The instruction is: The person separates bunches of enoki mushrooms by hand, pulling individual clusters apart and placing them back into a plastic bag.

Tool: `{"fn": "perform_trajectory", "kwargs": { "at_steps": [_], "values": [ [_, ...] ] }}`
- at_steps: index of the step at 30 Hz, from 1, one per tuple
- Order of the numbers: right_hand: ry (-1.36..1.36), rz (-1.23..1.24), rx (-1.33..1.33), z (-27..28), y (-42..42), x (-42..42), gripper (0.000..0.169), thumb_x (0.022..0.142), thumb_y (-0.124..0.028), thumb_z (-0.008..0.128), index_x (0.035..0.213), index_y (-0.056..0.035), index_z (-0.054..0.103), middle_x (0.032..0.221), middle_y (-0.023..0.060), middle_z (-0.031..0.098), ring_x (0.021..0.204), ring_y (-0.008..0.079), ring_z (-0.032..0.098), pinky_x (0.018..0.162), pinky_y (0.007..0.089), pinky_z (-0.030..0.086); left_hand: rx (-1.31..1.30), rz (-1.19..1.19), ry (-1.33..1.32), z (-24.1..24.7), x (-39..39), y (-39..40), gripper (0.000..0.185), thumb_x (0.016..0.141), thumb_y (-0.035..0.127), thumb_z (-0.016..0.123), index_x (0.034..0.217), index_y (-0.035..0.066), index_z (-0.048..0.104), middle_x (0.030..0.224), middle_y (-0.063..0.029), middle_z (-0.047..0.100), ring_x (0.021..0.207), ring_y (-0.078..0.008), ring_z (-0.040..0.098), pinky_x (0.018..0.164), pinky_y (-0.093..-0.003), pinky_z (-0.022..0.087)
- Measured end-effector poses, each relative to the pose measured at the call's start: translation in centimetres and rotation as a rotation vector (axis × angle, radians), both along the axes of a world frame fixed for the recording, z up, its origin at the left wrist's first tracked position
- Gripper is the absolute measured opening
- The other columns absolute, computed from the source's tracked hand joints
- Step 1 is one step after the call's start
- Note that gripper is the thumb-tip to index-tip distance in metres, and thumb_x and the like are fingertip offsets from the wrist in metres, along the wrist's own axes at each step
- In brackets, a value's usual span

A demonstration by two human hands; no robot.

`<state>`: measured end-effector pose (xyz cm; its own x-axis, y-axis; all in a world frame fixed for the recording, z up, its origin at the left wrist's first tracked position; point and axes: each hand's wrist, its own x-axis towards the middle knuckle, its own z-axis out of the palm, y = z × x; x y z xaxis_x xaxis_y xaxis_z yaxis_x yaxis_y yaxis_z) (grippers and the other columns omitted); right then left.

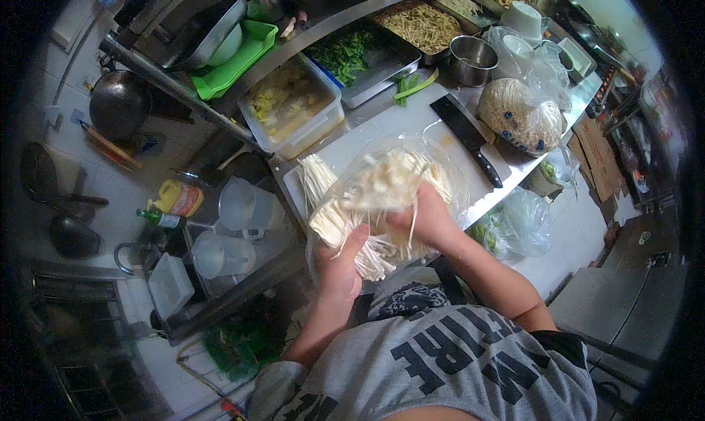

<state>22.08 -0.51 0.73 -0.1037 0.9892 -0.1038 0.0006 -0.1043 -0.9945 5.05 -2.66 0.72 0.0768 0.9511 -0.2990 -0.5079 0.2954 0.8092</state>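
Over the front of a white cutting board (380,126), my left hand (339,266) grips a bunch of enoki mushrooms (330,222) with its thumb on top. My right hand (432,217) is closed around more pale enoki stalks; its fingers are partly hidden and the caps before it are blurred. A clear plastic bag (460,178) spreads around both hands, with further enoki inside. Another enoki bundle (315,178) lies on the board's left end. Beyond my right hand, a black-handled cleaver (462,126) rests along the board's right side.
Behind the board stand a plastic tub (305,137) of yellowish pieces in liquid, a metal tray (380,85) of chopped greens and a steel pot (473,63). A full plastic bag (518,112) sits at right. Plastic jugs (223,255) stand at left, and a metal shelf edge (330,27) crosses above.
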Motion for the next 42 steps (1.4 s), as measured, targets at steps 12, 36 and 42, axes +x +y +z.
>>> {"fn": "perform_trajectory", "kwargs": {
  "at_steps": [12, 36, 42],
  "values": [
    [0.047, -0.315, -0.072, -1.0, 2.0, 0.9, 0.042, 0.074, -0.007, 0.058, 0.116, -0.0005, 0.052, 0.103, 0.009, 0.06, 0.092, 0.0181, 0.059, 0.081, 0.0311, 0.048, -0.057, 0.084, -0.067, 1.3, -0.5, 0.0, 0.046, 0.085, 0.0, 0.06, 0.129, 0.002, 0.045, 0.124, -0.0103, 0.054, 0.112, -0.0227, 0.054, 0.096, -0.0381, 0.044],
    [-0.125, -0.068, 0.076, 3.0, -0.4, -0.8, 0.054, 0.068, -0.009, 0.07, 0.119, -0.0014, 0.051, 0.108, 0.0122, 0.061, 0.102, 0.0268, 0.059, 0.089, 0.0347, 0.046, -0.137, 0.034, -0.293, 0.3, 0.0, 1.5, 0.047, 0.09, 0.032, 0.062, 0.124, 0.004, 0.047, 0.105, -0.0062, 0.058, 0.093, -0.0162, 0.057, 0.077, -0.0313, 0.05],
    [-0.348, -0.057, 0.178, 1.9, -1.2, -2.9, 0.055, 0.063, -0.007, 0.073, 0.112, -0.0005, 0.049, 0.096, 0.0141, 0.063, 0.092, 0.0293, 0.062, 0.08, 0.0357, 0.049, -0.042, -0.093, -0.093, -0.3, 0.6, 0.2, 0.038, 0.09, 0.015, 0.062, 0.124, 0.004, 0.049, 0.112, -0.0067, 0.059, 0.101, -0.0155, 0.057, 0.087, -0.0289, 0.047]
  ]
}}
